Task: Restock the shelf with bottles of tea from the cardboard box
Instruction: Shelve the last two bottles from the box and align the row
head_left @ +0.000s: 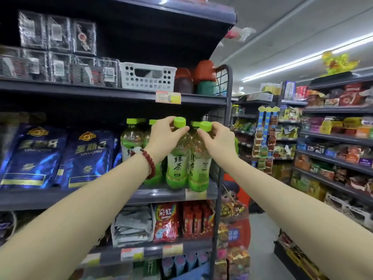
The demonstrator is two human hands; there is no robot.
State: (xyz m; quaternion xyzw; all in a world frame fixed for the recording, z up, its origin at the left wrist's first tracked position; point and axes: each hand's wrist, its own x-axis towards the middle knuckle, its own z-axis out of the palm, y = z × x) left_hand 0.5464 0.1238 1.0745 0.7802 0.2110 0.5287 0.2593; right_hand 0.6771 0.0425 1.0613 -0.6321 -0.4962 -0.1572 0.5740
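- the left hand (161, 136) pinches the neck of a green tea bottle (177, 158) just under its cap; a red bead bracelet (148, 162) sits on that wrist
- the right hand (219, 138) grips the neck of a second bottle (198, 164), touching the first on its right
- both bottles stand upright at the near edge of the middle shelf (159, 194), right end; more green-capped bottles (132, 136) stand behind to the left
- blue bags (32, 156) fill the shelf's left part; a white basket (147, 76) sits on the shelf above
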